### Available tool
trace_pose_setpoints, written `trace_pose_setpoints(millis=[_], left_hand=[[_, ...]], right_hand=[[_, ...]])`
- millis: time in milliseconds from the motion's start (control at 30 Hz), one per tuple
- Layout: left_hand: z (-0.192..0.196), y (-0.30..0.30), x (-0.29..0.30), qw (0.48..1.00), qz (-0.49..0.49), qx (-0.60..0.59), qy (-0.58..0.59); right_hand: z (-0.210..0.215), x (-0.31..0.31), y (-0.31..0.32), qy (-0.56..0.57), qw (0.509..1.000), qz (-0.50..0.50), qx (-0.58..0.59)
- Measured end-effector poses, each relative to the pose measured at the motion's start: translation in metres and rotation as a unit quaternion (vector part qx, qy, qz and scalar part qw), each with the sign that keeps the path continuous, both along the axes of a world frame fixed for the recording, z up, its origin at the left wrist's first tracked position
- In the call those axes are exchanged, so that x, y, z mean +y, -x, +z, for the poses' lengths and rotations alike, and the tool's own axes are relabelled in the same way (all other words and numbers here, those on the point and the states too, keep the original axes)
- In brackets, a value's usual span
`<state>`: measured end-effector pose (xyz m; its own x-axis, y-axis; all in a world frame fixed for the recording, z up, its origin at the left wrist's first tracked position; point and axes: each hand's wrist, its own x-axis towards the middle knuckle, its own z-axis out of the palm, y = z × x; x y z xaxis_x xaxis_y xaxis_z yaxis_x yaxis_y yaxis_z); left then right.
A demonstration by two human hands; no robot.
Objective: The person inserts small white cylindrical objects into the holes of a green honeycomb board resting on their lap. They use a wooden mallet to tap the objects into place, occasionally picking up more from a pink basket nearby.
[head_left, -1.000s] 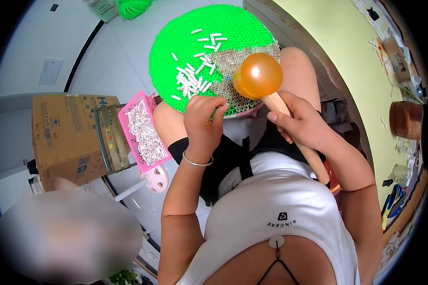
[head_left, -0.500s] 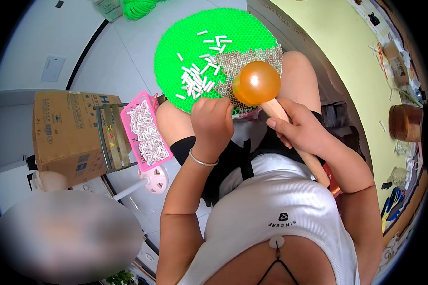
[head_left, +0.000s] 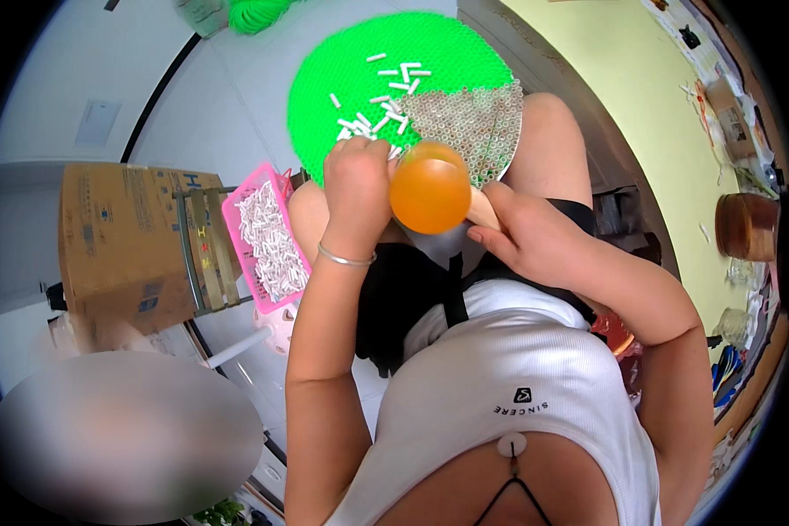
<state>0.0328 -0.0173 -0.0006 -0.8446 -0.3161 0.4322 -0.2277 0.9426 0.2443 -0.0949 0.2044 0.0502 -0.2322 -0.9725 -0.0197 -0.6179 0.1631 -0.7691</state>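
My right hand (head_left: pixel 535 230) is wrapped round the pale wooden handle of a mallet with a translucent orange head (head_left: pixel 430 188). The head hangs over the near edge of a round, bright green honeycomb-like board (head_left: pixel 346 74) at my knees. My left hand (head_left: pixel 358 186), its fingers curled together, is over the board's near-left part, just left of the mallet head. Its fingertips are by a scatter of short white tubes (head_left: pixel 402 125); whether they pinch one is hidden. Packed upright tube ends (head_left: pixel 469 118) fill a wedge on the board's right side.
A pink plastic basket (head_left: pixel 230 215) full of similar white tubes stands to the left, beside a folding stool frame (head_left: pixel 203 254) and a large cardboard box (head_left: pixel 118 245). Along the right runs a pale yellow surface (head_left: pixel 627 83) with assorted items and a brown translucent container (head_left: pixel 747 226).
My left hand has moved up and left, now covering part of the loose tubes. The mallet head has swung left and toward me, exposing more packed tube ends.
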Motion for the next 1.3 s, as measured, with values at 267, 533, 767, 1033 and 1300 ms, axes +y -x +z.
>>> trace_pose_setpoints(millis=[267,533,767,1033,1300], left_hand=[[0.013,-0.012,0.008,0.970,0.034,0.103,-0.216],[0.021,-0.019,0.056,0.966,0.004,0.084,-0.244],[0.010,-0.010,0.059,0.986,-0.040,0.059,-0.148],[0.020,-0.008,0.059,0.987,-0.035,-0.024,-0.156],[0.021,-0.001,0.007,0.998,0.004,0.040,-0.057]], right_hand=[[0.017,0.014,0.014,-0.109,0.914,-0.127,-0.369],[0.012,0.019,0.015,-0.110,0.900,-0.128,-0.401],[0.009,0.020,0.016,-0.102,0.900,-0.126,-0.405],[0.014,0.018,0.014,-0.111,0.906,-0.119,-0.391],[0.017,0.020,0.001,0.063,0.995,-0.006,-0.076]])
